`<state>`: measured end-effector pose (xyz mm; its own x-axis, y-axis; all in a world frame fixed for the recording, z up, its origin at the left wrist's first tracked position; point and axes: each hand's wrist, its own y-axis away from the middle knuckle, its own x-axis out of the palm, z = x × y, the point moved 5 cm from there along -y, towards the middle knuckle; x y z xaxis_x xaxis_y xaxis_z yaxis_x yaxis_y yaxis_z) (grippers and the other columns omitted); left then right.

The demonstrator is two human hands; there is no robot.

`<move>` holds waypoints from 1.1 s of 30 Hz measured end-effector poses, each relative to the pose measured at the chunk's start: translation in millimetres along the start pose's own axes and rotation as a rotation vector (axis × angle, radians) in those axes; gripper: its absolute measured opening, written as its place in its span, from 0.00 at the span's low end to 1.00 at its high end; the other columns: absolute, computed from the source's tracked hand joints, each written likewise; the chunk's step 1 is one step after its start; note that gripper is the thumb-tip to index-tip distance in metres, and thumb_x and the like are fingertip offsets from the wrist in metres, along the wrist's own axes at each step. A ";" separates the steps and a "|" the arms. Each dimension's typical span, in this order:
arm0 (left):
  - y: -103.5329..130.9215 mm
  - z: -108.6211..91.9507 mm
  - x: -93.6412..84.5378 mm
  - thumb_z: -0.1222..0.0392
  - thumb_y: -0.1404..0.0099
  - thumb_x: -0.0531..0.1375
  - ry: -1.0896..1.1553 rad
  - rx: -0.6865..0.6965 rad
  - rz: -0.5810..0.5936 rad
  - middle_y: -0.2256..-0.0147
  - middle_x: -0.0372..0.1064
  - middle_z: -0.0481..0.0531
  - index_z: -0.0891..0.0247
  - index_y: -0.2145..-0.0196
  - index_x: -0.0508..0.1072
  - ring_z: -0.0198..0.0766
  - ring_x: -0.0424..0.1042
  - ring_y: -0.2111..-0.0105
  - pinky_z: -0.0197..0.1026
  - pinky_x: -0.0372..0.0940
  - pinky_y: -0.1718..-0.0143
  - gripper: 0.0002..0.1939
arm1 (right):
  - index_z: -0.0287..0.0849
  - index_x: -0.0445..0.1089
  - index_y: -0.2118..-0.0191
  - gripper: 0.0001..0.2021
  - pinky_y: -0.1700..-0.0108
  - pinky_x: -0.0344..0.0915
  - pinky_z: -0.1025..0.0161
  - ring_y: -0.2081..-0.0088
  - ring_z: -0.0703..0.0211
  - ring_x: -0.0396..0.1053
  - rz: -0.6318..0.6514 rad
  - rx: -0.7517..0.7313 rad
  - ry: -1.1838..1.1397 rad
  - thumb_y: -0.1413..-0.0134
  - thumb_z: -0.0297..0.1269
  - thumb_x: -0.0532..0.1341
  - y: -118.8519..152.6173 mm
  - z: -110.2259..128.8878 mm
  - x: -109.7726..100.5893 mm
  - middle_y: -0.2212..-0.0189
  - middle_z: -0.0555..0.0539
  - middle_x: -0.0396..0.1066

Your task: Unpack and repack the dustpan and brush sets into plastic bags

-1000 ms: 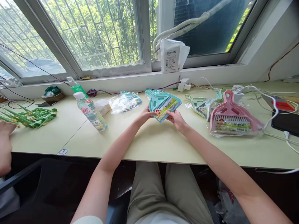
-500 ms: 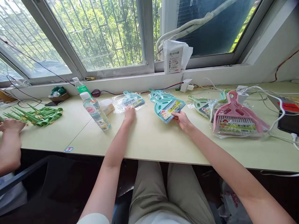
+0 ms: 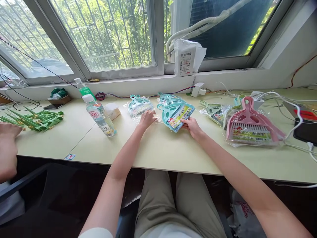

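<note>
My right hand (image 3: 192, 127) grips the lower right edge of a teal dustpan-and-brush set (image 3: 173, 114), which has a printed label and blue bristles. Its handle points to the upper left, over another wrapped teal set (image 3: 170, 97) lying behind. My left hand (image 3: 148, 119) is at the front right edge of a second teal dustpan set (image 3: 138, 104) in clear plastic wrap. The fingers of this hand look partly spread over the film, between the two sets; the fingertips are slightly blurred.
To the right lie a wrapped pink dustpan set (image 3: 252, 124), green dustpans (image 3: 213, 112) and white cables (image 3: 297, 112). A tilted water bottle (image 3: 100, 117) and a small box (image 3: 112, 111) stand left. Further left, another person's hand (image 3: 10, 130) is beside green stalks (image 3: 42, 120).
My left hand has moved right and slightly towards me across the plastic wrap. The dustpan set in my right hand has shifted slightly left. The view has turned a little.
</note>
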<state>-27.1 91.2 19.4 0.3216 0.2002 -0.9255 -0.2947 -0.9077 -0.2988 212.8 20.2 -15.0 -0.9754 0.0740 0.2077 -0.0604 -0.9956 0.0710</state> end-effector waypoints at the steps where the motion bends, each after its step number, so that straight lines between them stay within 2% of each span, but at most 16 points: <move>1: 0.6 0.8 -0.3 0.57 0.41 0.64 -0.046 -0.043 -0.047 0.52 0.71 0.65 0.65 0.48 0.72 0.58 0.65 0.46 0.54 0.58 0.44 0.23 | 0.41 0.69 0.60 0.09 0.59 0.77 0.59 0.65 0.57 0.78 0.001 0.002 0.005 0.49 0.29 0.63 0.1 -0.1 0.2 0.64 0.45 0.79; 2: 1.5 3.0 0.4 0.57 0.41 0.64 -0.082 -0.095 -0.070 0.48 0.68 0.68 0.67 0.44 0.68 0.59 0.62 0.43 0.55 0.56 0.42 0.28 | 0.41 0.70 0.60 0.09 0.60 0.77 0.59 0.65 0.57 0.78 0.003 0.005 0.009 0.49 0.29 0.63 0.1 -0.4 0.4 0.63 0.45 0.79; 3: 2.4 6.2 2.6 0.58 0.40 0.63 -0.100 -0.148 -0.059 0.46 0.66 0.69 0.68 0.42 0.66 0.60 0.61 0.42 0.56 0.55 0.42 0.29 | 0.41 0.70 0.60 0.08 0.60 0.77 0.60 0.65 0.57 0.78 0.006 0.009 0.013 0.48 0.29 0.63 0.0 -0.9 0.8 0.63 0.45 0.79; 6: 4.4 14.6 12.8 0.68 0.37 0.55 -0.059 -0.228 0.067 0.49 0.69 0.67 0.66 0.47 0.70 0.57 0.65 0.45 0.54 0.58 0.45 0.21 | 0.40 0.70 0.60 0.08 0.62 0.76 0.61 0.66 0.57 0.78 0.016 0.020 0.024 0.48 0.28 0.63 -0.2 -2.3 2.3 0.63 0.44 0.79; 9: 3.7 13.9 13.9 0.73 0.40 0.52 -0.003 -0.195 0.048 0.53 0.73 0.61 0.61 0.52 0.74 0.53 0.68 0.48 0.51 0.61 0.48 0.21 | 0.40 0.70 0.60 0.09 0.63 0.77 0.60 0.67 0.57 0.78 0.025 0.030 0.048 0.49 0.29 0.64 0.4 -3.1 4.4 0.63 0.44 0.79; 14: -0.3 3.0 13.1 0.68 0.40 0.55 0.055 -0.148 0.030 0.58 0.75 0.59 0.60 0.64 0.77 0.52 0.70 0.53 0.49 0.63 0.51 0.12 | 0.40 0.70 0.60 0.09 0.63 0.77 0.58 0.69 0.57 0.77 0.054 0.044 0.063 0.49 0.28 0.64 2.5 -2.7 7.9 0.65 0.44 0.79; 16: -1.6 -1.1 13.7 0.72 0.43 0.54 0.063 -0.122 0.038 0.60 0.76 0.58 0.61 0.68 0.77 0.50 0.71 0.54 0.47 0.64 0.53 0.13 | 0.39 0.70 0.60 0.08 0.64 0.77 0.59 0.69 0.57 0.77 0.052 0.054 0.066 0.49 0.27 0.64 2.6 -2.3 7.9 0.64 0.44 0.79; 19: -1.5 -3.1 15.2 0.77 0.46 0.52 0.061 -0.106 0.026 0.61 0.75 0.58 0.61 0.67 0.77 0.48 0.71 0.56 0.46 0.65 0.55 0.18 | 0.39 0.70 0.61 0.08 0.66 0.77 0.62 0.70 0.59 0.77 0.038 0.065 0.071 0.48 0.26 0.63 1.8 -1.6 6.4 0.63 0.44 0.79; 23: -0.3 3.1 14.0 0.78 0.46 0.50 0.084 -0.135 -0.033 0.61 0.75 0.58 0.61 0.64 0.76 0.47 0.71 0.57 0.46 0.65 0.55 0.21 | 0.39 0.70 0.62 0.07 0.65 0.77 0.62 0.68 0.58 0.77 -0.010 0.074 0.071 0.49 0.25 0.63 1.2 0.0 1.9 0.63 0.44 0.79; 26: -0.7 12.5 5.4 0.79 0.46 0.49 0.181 -0.180 -0.134 0.61 0.75 0.57 0.62 0.61 0.76 0.45 0.72 0.58 0.47 0.66 0.54 0.23 | 0.39 0.71 0.62 0.07 0.64 0.77 0.61 0.67 0.58 0.77 -0.034 0.070 0.062 0.48 0.25 0.63 1.6 2.9 -1.3 0.63 0.44 0.79; 30: -2.1 25.8 -9.4 0.75 0.41 0.51 0.468 -0.255 -0.329 0.63 0.76 0.56 0.63 0.62 0.75 0.42 0.74 0.59 0.47 0.67 0.52 0.16 | 0.39 0.71 0.62 0.07 0.63 0.76 0.62 0.68 0.59 0.77 -0.045 0.070 0.044 0.48 0.25 0.62 2.2 8.2 -4.6 0.63 0.44 0.79; 33: -4.0 30.2 -11.4 0.70 0.43 0.58 0.771 -0.293 -0.381 0.65 0.76 0.55 0.64 0.64 0.74 0.40 0.76 0.61 0.45 0.68 0.52 0.09 | 0.38 0.72 0.62 0.07 0.64 0.76 0.63 0.68 0.59 0.77 -0.009 0.091 0.043 0.48 0.25 0.62 3.2 10.3 -2.9 0.64 0.44 0.79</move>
<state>-56.7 103.7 24.1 0.8946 0.2992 -0.3319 0.1616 -0.9091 -0.3839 217.7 17.4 -5.3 -0.9831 0.0788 0.1650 -0.0518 -0.9855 0.1617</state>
